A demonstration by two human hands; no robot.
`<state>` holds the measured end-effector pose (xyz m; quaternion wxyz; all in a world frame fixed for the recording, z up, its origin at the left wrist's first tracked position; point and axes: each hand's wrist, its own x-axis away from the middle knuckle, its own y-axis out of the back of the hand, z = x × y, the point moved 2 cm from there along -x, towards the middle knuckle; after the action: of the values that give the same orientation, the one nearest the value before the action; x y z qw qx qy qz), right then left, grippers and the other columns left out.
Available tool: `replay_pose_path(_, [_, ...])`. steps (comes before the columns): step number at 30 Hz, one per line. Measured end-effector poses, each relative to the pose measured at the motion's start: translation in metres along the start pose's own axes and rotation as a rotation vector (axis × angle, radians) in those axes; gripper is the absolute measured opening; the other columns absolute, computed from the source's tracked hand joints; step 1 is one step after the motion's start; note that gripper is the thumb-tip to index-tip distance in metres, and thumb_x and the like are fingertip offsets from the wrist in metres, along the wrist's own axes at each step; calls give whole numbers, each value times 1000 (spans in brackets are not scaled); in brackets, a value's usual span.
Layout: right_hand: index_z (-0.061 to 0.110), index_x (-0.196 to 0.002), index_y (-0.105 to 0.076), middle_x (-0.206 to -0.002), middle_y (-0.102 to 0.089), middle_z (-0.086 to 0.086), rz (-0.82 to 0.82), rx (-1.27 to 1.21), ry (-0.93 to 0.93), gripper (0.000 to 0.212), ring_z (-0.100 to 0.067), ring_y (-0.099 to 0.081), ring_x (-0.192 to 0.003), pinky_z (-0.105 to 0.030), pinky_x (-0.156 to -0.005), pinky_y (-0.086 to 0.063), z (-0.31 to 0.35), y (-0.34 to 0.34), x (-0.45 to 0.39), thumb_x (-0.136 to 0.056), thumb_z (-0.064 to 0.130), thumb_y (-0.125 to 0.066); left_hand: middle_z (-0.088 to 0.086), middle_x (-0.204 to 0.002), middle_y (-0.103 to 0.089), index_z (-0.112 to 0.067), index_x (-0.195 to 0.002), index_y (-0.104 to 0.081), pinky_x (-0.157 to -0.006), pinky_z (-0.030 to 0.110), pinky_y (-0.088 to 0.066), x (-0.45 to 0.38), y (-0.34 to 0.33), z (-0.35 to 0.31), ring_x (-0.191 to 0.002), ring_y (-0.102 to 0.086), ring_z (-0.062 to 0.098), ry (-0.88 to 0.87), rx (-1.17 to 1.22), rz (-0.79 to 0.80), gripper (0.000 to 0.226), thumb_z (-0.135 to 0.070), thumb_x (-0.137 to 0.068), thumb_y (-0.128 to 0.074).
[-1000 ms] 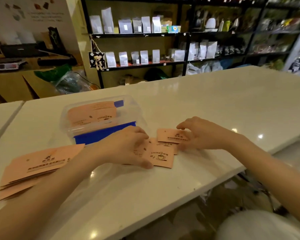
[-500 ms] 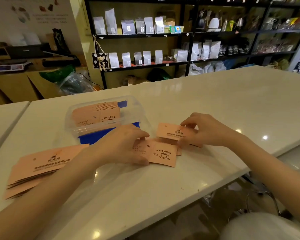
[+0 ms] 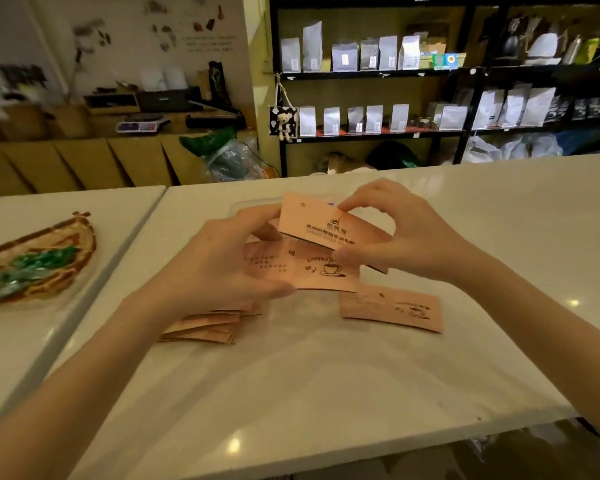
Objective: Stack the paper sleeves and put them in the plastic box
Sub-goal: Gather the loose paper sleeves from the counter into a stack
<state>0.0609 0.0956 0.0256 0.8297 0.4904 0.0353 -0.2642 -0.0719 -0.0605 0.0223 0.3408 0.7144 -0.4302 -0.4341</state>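
My left hand (image 3: 219,261) grips a pink paper sleeve (image 3: 302,270) printed with a coffee cup, lifted off the white table (image 3: 326,375). My right hand (image 3: 402,233) pinches a second sleeve (image 3: 309,223) by its right end, laid over the first. Another sleeve (image 3: 392,308) lies flat on the table at the right. A fanned pile of sleeves (image 3: 208,325) lies under my left wrist. The clear plastic box (image 3: 246,205) is mostly hidden behind my hands; only its far left rim shows.
A woven flat tray with green contents (image 3: 35,261) rests on the neighbouring table at the left, across a narrow gap. Black shelves with white pouches (image 3: 371,57) stand behind the table. The table's front edge runs near the bottom.
Both hands have lifted sleeves off the table and brought them together in front of the box. The view has swung left, so the pile and box sit more central.
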Motion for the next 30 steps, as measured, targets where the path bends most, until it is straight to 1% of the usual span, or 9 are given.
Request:
replay_pose_path(2, [32, -115, -52, -112, -38, 16, 27, 1, 52, 55, -3, -32, -104, -11, -81, -29, 11, -13, -12, -66, 46, -70, -35, -94, -39, -62, -106, -13, -67, -9, -32, 11, 8, 13, -84, -44, -8, 72, -11, -28, 80, -39, -62, -76])
replay_pose_path(3, [32, -115, -52, -113, -37, 16, 40, -2, 77, 55, -3, -32, -104, -14, -85, -29, 17, -19, -17, -65, 46, -71, -33, -97, -41, -59, -111, -16, -68, -6, -34, 17, 11, 21, -87, -42, -7, 105, -11, -39, 80, -39, -62, -76])
replay_pose_path(6, [31, -116, -53, -117, -40, 12, 78, -17, 151, 55, -3, -31, -107, -22, -91, -27, 35, -37, -29, -66, 46, -70, -15, -117, -52, -35, -134, -28, -79, 10, -33, 32, 19, 47, -100, -40, 0, 218, -17, -85, 87, -37, -62, -77])
replay_pose_path(9, [29, -116, -54, -123, -43, 9, 110, -24, 197, 57, -5, -31, -111, -23, -93, -28, 50, -54, -39, -65, 49, -69, -8, -126, -54, -30, -135, -32, -87, 23, -34, 44, 22, 72, -103, -42, 4, 321, 10, -107, 88, -38, -60, -77])
replay_pose_path(16, [28, -115, -56, -134, -43, 6, 153, 127, 278, 59, -12, -31, -125, -30, -101, -23, 71, -93, -53, -66, 60, -63, -22, -112, -47, -35, -135, -27, -88, 23, -37, 62, 16, 101, -108, -43, 2, 398, 70, -79, 97, -39, -55, -82])
replay_pose_path(19, [28, -115, -57, -138, -40, 6, 184, 182, 290, 62, -13, -26, -129, -34, -106, -18, 71, -107, -57, -65, 64, -60, -16, -115, -44, -35, -139, -21, -92, 23, -35, 66, 12, 110, -112, -37, 3, 460, 138, -73, 101, -36, -57, -81])
replay_pose_path(22, [28, -116, -57, -142, -36, 4, 211, 212, 298, 63, -15, -20, -133, -35, -109, -13, 69, -116, -61, -65, 65, -59, -13, -121, -42, -39, -137, -22, -93, 22, -32, 69, 7, 117, -114, -36, 4, 504, 228, -47, 101, -42, -55, -79])
replay_pose_path(27, [28, -118, -55, -145, -32, 3, 253, 282, 354, 62, -15, -11, -138, -40, -112, 1, 65, -124, -61, -69, 66, -54, -14, -125, -45, -38, -133, -29, -84, 12, -34, 69, 6, 118, -118, -39, 7, 515, 211, -8, 89, -42, -58, -77])
replay_pose_path(30, [29, -118, -54, -147, -30, 3, 279, 278, 360, 63, -14, -6, -139, -44, -111, 10, 61, -127, -61, -69, 68, -51, -10, -137, -41, -37, -128, -38, -96, 22, -31, 67, 8, 113, -126, -34, 9, 503, 125, 2, 77, -45, -61, -75])
